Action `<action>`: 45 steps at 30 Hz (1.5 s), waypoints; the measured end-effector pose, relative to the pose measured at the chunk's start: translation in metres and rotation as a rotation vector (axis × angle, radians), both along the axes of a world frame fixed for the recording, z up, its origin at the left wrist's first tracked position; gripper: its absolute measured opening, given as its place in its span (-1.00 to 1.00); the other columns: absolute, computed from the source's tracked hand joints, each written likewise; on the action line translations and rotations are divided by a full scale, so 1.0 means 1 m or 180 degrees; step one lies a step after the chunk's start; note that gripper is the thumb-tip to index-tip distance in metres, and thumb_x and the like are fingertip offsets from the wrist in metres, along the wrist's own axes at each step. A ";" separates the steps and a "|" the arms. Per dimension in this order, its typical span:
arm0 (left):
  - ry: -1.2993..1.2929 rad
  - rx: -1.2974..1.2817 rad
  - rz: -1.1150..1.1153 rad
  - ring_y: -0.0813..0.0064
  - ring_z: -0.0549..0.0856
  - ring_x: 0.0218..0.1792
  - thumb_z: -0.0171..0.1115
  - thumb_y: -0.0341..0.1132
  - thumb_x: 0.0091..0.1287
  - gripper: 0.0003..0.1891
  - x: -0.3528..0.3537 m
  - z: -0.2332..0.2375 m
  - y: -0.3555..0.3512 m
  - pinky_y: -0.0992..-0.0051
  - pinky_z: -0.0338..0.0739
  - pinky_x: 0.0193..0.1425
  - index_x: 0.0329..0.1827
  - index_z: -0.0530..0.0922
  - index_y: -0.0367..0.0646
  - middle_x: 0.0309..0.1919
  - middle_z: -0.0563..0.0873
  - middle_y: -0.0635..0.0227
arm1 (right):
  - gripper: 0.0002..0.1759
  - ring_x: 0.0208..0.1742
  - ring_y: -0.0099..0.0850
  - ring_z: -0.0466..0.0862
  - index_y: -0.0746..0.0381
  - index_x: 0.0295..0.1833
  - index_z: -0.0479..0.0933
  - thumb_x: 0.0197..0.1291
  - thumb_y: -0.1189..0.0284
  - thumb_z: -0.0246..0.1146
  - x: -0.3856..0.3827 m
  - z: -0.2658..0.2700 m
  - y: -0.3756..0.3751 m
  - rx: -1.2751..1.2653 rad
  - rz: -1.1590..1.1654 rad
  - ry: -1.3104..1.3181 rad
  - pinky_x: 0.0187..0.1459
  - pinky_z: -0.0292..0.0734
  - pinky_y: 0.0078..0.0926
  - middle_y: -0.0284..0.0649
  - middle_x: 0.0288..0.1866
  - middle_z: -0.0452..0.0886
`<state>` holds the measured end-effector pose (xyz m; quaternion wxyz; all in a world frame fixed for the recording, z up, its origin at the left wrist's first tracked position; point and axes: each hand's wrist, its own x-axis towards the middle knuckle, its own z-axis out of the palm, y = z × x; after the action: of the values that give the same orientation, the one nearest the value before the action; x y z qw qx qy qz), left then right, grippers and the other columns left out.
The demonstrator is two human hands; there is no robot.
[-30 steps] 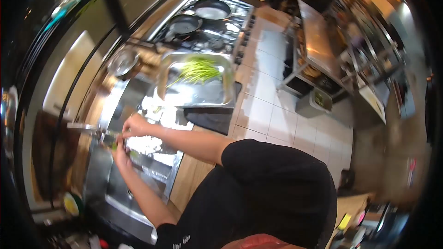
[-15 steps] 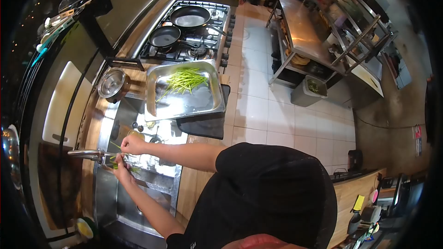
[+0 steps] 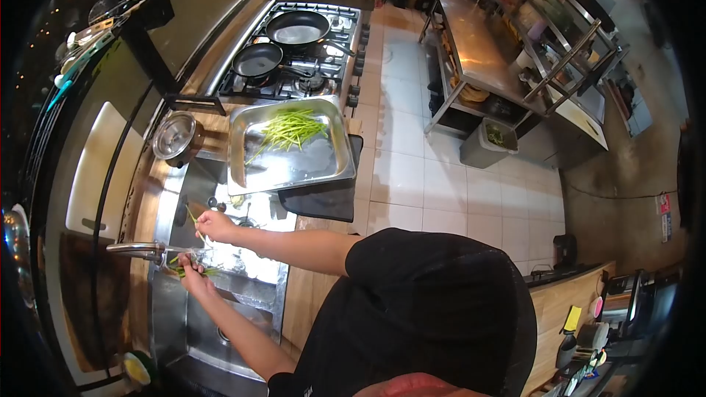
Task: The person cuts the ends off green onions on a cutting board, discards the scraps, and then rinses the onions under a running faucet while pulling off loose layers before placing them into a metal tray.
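My right hand [image 3: 213,226] is closed on a thin green stalk [image 3: 193,215], held tilted over the sink [image 3: 173,316]. Just below it, my left hand [image 3: 192,275] grips a small bunch of thin green stalks [image 3: 210,272] close to the faucet [image 3: 136,248]. Water seems to splash near the left fingers. Beyond my right hand, a deep steel tray [image 3: 343,169] holds a pile of similar green stalks [image 3: 294,129], which look like thin asparagus.
Two black frying pans [image 3: 298,28] sit on the gas stove [image 3: 334,66] behind the tray. A steel pot [image 3: 175,137] stands on the wooden ledge by the sink. Further right are a steel worktable [image 3: 478,37] and a grey bin [image 3: 489,143] on the tiled floor.
My right hand has drawn slightly away from my left, and its stalk now points more upward. My left hand stays by the faucet with its bunch. The view has shifted slightly.
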<state>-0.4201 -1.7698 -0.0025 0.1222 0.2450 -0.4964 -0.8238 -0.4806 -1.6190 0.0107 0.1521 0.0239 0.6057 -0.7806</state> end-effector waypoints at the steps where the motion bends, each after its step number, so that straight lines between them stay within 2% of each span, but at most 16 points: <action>1: 0.0084 -0.0174 -0.0162 0.82 0.34 -0.58 0.22 -0.26 0.30 -0.81 -0.001 -0.004 -0.001 0.74 0.19 -0.58 -0.17 0.52 -0.18 -0.40 0.58 0.50 | -0.78 -0.61 -0.62 0.49 0.30 -0.12 0.41 0.19 0.40 0.17 0.000 -0.005 -0.002 -0.0118 0.0141 0.0158 -0.60 0.37 -0.66 -0.26 -0.40 0.65; 4: -0.0099 -0.0494 -0.0363 0.84 0.35 -0.56 0.25 -0.27 0.28 -0.82 0.002 0.012 0.017 0.76 0.20 -0.57 -0.17 0.53 -0.16 -0.44 0.55 0.55 | -0.76 -0.47 -0.56 0.59 0.35 -0.16 0.47 0.09 0.45 0.27 0.006 -0.004 0.002 0.0003 0.0359 0.0319 -0.48 0.48 -0.61 -0.21 -0.37 0.65; 6: -0.0110 -0.0486 -0.0470 0.85 0.35 -0.55 0.28 -0.24 0.26 -0.79 0.000 0.007 0.018 0.76 0.19 -0.56 -0.15 0.54 -0.13 -0.47 0.51 0.61 | -0.76 -0.40 -0.51 0.62 0.37 -0.25 0.54 0.03 0.41 0.32 0.015 0.001 0.001 0.0747 0.0187 0.1557 -0.37 0.54 -0.54 -0.20 -0.37 0.65; 10: -0.0267 -0.0781 -0.0529 0.80 0.38 -0.55 0.25 -0.20 0.28 -0.80 0.002 0.007 0.022 0.74 0.22 -0.55 -0.15 0.52 -0.09 -0.49 0.50 0.59 | -0.74 -0.33 -0.46 0.63 0.34 -0.27 0.58 0.00 0.37 0.36 0.019 0.009 0.010 0.0912 0.0813 0.1010 -0.23 0.54 -0.52 -0.16 -0.35 0.66; 16: -0.0377 -0.1039 -0.0472 0.76 0.42 -0.57 0.17 -0.29 0.29 -0.86 0.000 -0.011 0.013 0.72 0.26 -0.60 -0.14 0.46 0.00 -0.49 0.49 0.57 | -0.81 -0.27 -0.54 0.59 0.21 -0.20 0.57 0.12 0.34 0.23 0.018 0.019 0.042 0.0721 0.0472 0.0846 -0.18 0.49 -0.52 -0.30 -0.33 0.65; 20: -0.0390 -0.0462 -0.0375 0.77 0.41 -0.54 0.21 -0.39 0.26 -0.81 0.013 0.009 0.018 0.72 0.24 -0.59 -0.10 0.46 -0.14 -0.47 0.50 0.51 | -0.83 -0.32 -0.55 0.55 0.19 -0.24 0.53 0.04 0.63 0.14 -0.029 -0.021 0.114 -0.0006 -0.0508 0.1262 -0.28 0.47 -0.55 -0.37 -0.27 0.60; 22: -0.0197 0.0040 -0.0416 0.76 0.41 -0.53 0.22 -0.49 0.22 -0.76 0.015 -0.002 0.012 0.72 0.25 -0.57 -0.06 0.46 -0.19 -0.45 0.50 0.50 | -0.90 -0.49 -0.61 0.44 0.19 -0.30 0.53 0.14 0.40 0.19 -0.015 0.049 0.166 0.0761 -0.1080 0.0575 -0.46 0.35 -0.66 -0.35 -0.39 0.56; 24: -0.0139 0.0458 -0.0434 0.75 0.39 -0.54 0.25 -0.55 0.16 -0.71 0.013 -0.012 0.007 0.69 0.26 -0.56 -0.05 0.47 -0.26 -0.36 0.59 0.42 | -0.90 -0.65 -0.68 0.30 0.24 -0.28 0.53 0.14 0.43 0.20 -0.034 0.060 0.210 0.0095 -0.1500 -0.0115 -0.68 0.15 -0.72 -0.39 -0.54 0.42; 31: -0.0198 0.0444 -0.0412 0.77 0.46 -0.45 0.29 -0.46 0.20 -0.73 0.014 -0.007 0.018 0.70 0.26 -0.48 -0.04 0.52 -0.29 -0.23 0.65 0.32 | -0.81 -0.67 -0.67 0.30 0.33 -0.16 0.32 0.25 0.45 0.13 -0.077 0.027 0.279 -0.0735 -0.1979 -0.0692 -0.71 0.10 -0.73 -0.06 -0.10 0.59; 35: -0.0071 0.0312 -0.0378 0.75 0.46 -0.47 0.28 -0.42 0.22 -0.75 0.014 -0.003 0.019 0.70 0.26 -0.51 -0.07 0.54 -0.30 -0.26 0.64 0.33 | -0.78 -0.67 -0.68 0.31 0.37 -0.12 0.39 0.22 0.44 0.16 -0.018 0.045 0.237 -0.1081 -0.1832 -0.0908 -0.73 0.10 -0.73 -0.07 -0.21 0.62; 38: -0.0043 0.0292 -0.0410 0.73 0.42 -0.53 0.28 -0.39 0.24 -0.79 0.012 0.001 0.020 0.70 0.26 -0.52 -0.11 0.55 -0.27 -0.39 0.59 0.45 | -0.73 -0.68 -0.70 0.26 0.31 -0.11 0.52 0.22 0.32 0.17 0.007 0.059 0.154 0.0127 -0.0558 -0.0305 -0.69 0.13 -0.73 -0.23 -0.31 0.64; 40: -0.0115 0.0206 -0.0388 0.72 0.44 -0.51 0.27 -0.36 0.24 -0.80 0.011 -0.005 0.017 0.70 0.29 -0.50 -0.12 0.56 -0.22 -0.41 0.57 0.48 | -0.81 -0.46 -0.64 0.50 0.28 -0.21 0.59 0.17 0.37 0.21 0.011 0.049 0.091 0.0861 -0.0157 0.0115 -0.45 0.38 -0.69 -0.34 -0.37 0.62; 42: -0.0302 0.0023 -0.0524 0.69 0.52 -0.36 0.22 -0.36 0.28 -0.75 0.012 -0.016 0.013 0.68 0.38 -0.36 0.00 0.52 -0.20 -0.26 0.60 0.48 | -0.73 -0.30 -0.56 0.59 0.27 -0.07 0.52 0.06 0.50 0.22 0.004 -0.016 0.037 -0.0075 0.0141 0.1180 -0.28 0.50 -0.60 -0.30 -0.24 0.66; 43: -0.0349 -0.0197 -0.0242 0.68 0.55 -0.40 0.27 -0.29 0.25 -0.82 0.019 0.016 0.034 0.68 0.42 -0.38 -0.15 0.57 -0.13 -0.37 0.61 0.49 | -0.72 -0.19 -0.48 0.62 0.30 -0.08 0.51 0.02 0.55 0.23 0.009 -0.007 0.015 -0.0242 0.0104 0.1009 -0.19 0.54 -0.53 -0.25 -0.23 0.66; 44: -0.0485 -0.0196 -0.0436 0.64 0.59 -0.32 0.28 -0.31 0.23 -0.80 0.014 -0.018 0.013 0.65 0.46 -0.32 -0.13 0.57 -0.15 -0.31 0.64 0.44 | -0.72 -0.20 -0.43 0.64 0.30 -0.11 0.50 -0.01 0.56 0.25 -0.013 -0.062 -0.027 0.0062 -0.0091 0.1082 -0.19 0.56 -0.48 -0.17 -0.25 0.65; 45: -0.0272 0.0129 -0.0607 0.64 0.58 -0.34 0.29 -0.33 0.21 -0.81 0.013 -0.003 0.022 0.65 0.45 -0.30 -0.15 0.57 -0.17 -0.32 0.64 0.43 | -0.68 -0.23 -0.35 0.64 0.30 -0.14 0.50 -0.06 0.44 0.30 0.016 0.012 -0.010 0.0444 0.0004 0.0905 -0.20 0.55 -0.42 -0.10 -0.29 0.64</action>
<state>-0.4068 -1.7474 -0.0053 0.0169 0.2339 -0.5054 -0.8304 -0.4650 -1.6291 0.0224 0.0633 -0.0767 0.6739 -0.7321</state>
